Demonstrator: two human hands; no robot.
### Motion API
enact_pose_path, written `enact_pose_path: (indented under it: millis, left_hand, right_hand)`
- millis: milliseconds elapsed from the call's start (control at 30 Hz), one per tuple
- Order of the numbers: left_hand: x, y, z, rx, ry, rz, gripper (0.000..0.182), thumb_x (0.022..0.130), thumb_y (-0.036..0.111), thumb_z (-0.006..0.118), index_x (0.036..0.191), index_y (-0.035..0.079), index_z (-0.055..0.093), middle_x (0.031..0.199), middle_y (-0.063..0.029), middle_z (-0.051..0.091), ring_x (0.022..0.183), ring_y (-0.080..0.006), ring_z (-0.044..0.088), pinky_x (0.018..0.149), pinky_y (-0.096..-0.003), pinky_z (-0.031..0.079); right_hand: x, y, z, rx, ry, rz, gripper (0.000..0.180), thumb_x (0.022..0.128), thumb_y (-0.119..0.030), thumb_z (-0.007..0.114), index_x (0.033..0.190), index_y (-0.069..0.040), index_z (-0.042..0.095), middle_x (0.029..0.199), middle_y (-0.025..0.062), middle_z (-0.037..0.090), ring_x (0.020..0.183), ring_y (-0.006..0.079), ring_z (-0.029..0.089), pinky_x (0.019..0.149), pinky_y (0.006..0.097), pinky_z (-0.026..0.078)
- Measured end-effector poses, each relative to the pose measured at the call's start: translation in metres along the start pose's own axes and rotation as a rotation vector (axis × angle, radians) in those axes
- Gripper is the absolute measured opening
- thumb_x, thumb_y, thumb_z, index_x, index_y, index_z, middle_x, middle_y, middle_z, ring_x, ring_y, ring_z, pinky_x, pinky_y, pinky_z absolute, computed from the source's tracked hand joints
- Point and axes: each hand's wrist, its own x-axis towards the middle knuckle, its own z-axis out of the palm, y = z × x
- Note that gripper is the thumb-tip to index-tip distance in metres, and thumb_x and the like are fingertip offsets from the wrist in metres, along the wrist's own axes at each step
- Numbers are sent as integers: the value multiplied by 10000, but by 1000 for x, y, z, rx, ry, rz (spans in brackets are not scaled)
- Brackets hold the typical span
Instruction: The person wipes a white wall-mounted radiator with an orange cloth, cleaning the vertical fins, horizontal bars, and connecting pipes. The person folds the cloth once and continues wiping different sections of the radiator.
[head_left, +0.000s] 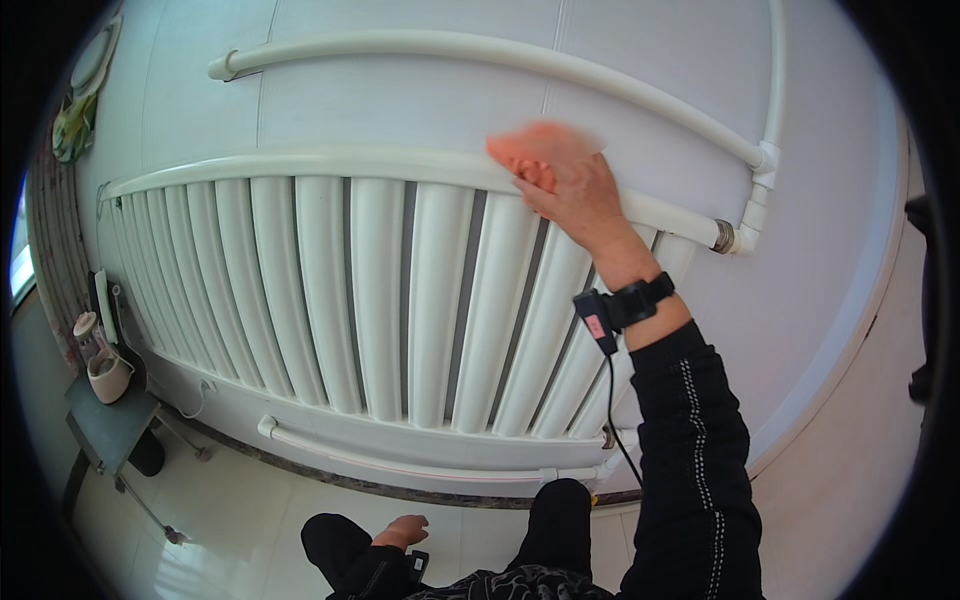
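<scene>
My right hand (579, 196) is at the top rail of a white wall radiator (439, 300), towards its right end. It grips a crumpled orange-pink cloth (541, 150), which is blurred and lies over the rail and against the wall behind. A black strap with a small device (611, 311) and a cable is on my right wrist. My left hand (405, 531) hangs low by my left knee, its fingers loosely curled and holding nothing that shows; a similar device (418, 564) sits near that wrist.
White pipes (480, 49) run above the radiator and down at its right, and another pipe (420, 465) runs near the floor. At the left, a small folding table (112, 435) holds a pink appliance (109, 375), beside a curtain (58, 247).
</scene>
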Motion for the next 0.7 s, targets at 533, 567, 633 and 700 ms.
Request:
enact_pose_path:
  millis: [533,567,633,700]
  left_hand:
    - [-3,31,-3,41,-78,-10,397,880,203,583,1257,100,651,1263,-155,661,1213,-371,595,990,-471,495]
    - [-3,33,-4,25,-72,-1,403,880,221,604,1262,101,647,1254,-156,666,1199,-372,602,992,-467,493]
    - [-2,36,-6,30,-75,16,421,881,259,647,1272,103,640,1237,-159,675,1171,-374,615,996,-458,490]
    - [0,38,-7,9,-59,13,414,880,246,637,1268,102,640,1238,-161,673,1172,-375,613,992,-461,491]
  right_hand:
    - [-78,84,-159,-97,-492,429,906,576,-99,912,1395,-70,526,1181,96,532,1131,311,519,990,433,461]
    - [-73,80,-151,-109,-469,438,889,578,-97,908,1384,-65,534,1174,97,536,1128,312,519,989,430,458]
    - [-58,73,-130,-75,-424,391,838,588,-103,903,1348,-55,554,1158,100,544,1120,315,518,981,426,455]
    - [-44,59,-102,11,-384,337,770,605,-120,901,1300,-47,579,1140,102,553,1110,319,518,967,424,454]
